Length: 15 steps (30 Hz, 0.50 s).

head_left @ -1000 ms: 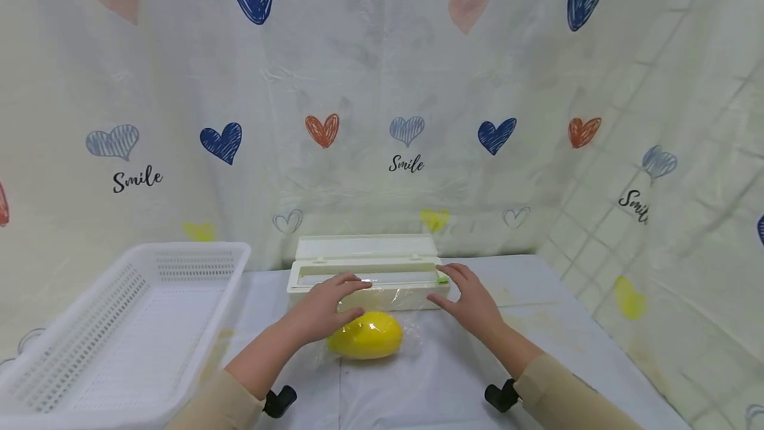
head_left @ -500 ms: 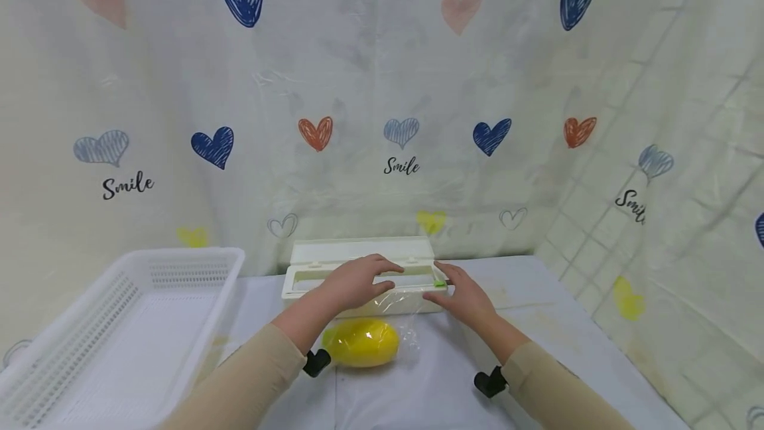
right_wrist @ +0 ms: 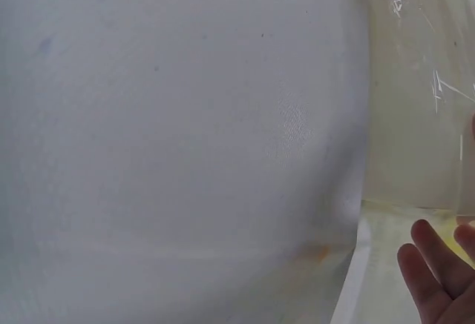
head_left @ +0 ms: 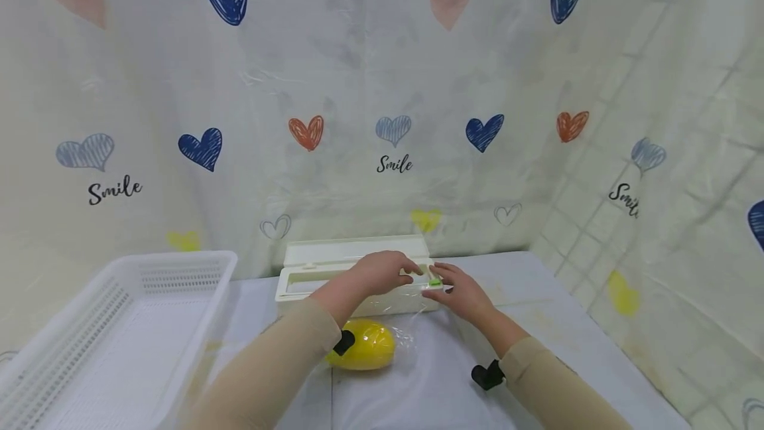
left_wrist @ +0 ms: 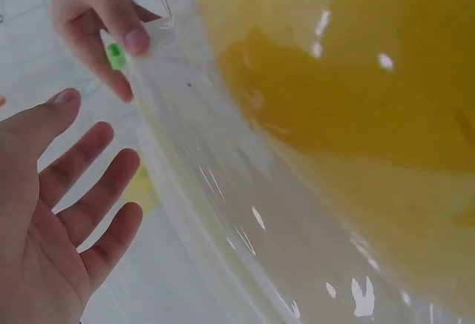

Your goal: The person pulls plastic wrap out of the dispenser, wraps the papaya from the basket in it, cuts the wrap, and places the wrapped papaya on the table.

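Note:
A white cling film dispenser (head_left: pixel 394 302) stands at the back of the table with its lid raised and the roll inside. My left hand (head_left: pixel 382 271) hovers over its right half, fingers loose and apart, as the left wrist view shows. At the dispenser's right end, my right hand (head_left: pixel 462 290) grips the corner, thumb in front, beside a green slider (head_left: pixel 435 281). Clear cling film (head_left: pixel 406 337) runs from the dispenser over a glossy yellow oval fruit-like thing (head_left: pixel 373 347) lying in front. My left wrist hides part of the yellow thing.
A large white perforated plastic basket (head_left: pixel 203 324) stands on the left of the table. A curtain (head_left: pixel 334 71) printed with hearts hangs behind and along the right. The table (head_left: pixel 537 324) has a white cover with brownish stains.
My left hand has moved right along the dispenser, from over the yellow thing to near my right hand. The right hand stays at the dispenser's end. The head view has shifted slightly.

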Available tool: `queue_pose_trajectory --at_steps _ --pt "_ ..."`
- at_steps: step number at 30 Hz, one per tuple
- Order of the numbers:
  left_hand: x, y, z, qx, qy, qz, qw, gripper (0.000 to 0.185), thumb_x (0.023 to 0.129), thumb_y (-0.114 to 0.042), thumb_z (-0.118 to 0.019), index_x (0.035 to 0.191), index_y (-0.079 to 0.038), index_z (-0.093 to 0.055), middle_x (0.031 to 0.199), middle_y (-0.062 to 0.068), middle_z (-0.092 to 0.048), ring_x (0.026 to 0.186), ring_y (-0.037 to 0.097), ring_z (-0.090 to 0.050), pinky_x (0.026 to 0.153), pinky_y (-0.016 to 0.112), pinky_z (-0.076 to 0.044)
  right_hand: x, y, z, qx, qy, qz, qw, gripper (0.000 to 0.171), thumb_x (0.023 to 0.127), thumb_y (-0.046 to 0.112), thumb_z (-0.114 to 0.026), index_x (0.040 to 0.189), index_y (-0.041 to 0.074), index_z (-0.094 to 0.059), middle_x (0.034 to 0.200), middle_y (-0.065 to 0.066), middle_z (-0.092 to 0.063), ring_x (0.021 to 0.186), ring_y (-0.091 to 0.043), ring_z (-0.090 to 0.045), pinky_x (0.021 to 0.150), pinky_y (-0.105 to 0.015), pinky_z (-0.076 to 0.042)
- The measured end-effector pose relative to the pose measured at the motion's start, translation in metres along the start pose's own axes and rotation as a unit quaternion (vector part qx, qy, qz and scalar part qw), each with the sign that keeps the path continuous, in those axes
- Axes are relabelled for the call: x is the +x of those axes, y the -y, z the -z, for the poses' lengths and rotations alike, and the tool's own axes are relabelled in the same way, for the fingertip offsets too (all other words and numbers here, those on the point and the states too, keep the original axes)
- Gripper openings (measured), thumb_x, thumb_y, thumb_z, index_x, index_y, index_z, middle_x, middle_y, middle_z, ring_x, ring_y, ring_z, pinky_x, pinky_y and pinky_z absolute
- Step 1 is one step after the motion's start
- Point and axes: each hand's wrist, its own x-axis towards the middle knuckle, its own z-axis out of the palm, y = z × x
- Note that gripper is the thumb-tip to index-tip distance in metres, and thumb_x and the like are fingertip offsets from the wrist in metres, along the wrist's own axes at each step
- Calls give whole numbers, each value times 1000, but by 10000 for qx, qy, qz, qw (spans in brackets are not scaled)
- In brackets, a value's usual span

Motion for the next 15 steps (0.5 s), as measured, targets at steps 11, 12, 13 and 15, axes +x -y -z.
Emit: queue_pose_trajectory --at_steps 11,12,13,15 --pt "24 -20 -7 788 323 -438 9954 40 100 -28 -60 138 -39 -58 114 -7 -64 99 9 -61 85 26 -51 -1 -5 0 649 -25 -191 9977 60 82 47 -79 135 25 -62 138 -4 -59 111 -31 -65 88 -42 -55" --pt "25 -21 -7 865 355 -469 9945 40 100 -28 -60 139 -39 -57 113 -7 -63 99 10 -61 85 27 -51 -1 -4 1 674 -10 -202 9975 61 82 47 -79 135 24 -62 138 -5 -59 111 -31 -65 88 -42 -55" --pt "26 -21 -7 907 397 -474 9940 41 101 -28 -59 140 -39 -56 114 -6 -63 98 10 -61 85 27 -51 -1 -4 2 679 0 -195 9975 61 82 47 -79 135 23 -62 138 -5 -59 111 -31 -65 88 -42 -55" --pt "27 -23 -7 960 459 -460 9933 41 101 -29 -59 141 -40 -55 116 -6 -62 98 11 -61 85 27 -51 -1 -2 3 694 54 -257 9972 62 82 46 -79 136 22 -62 138 -6 -59 113 -31 -64 89 -42 -54"
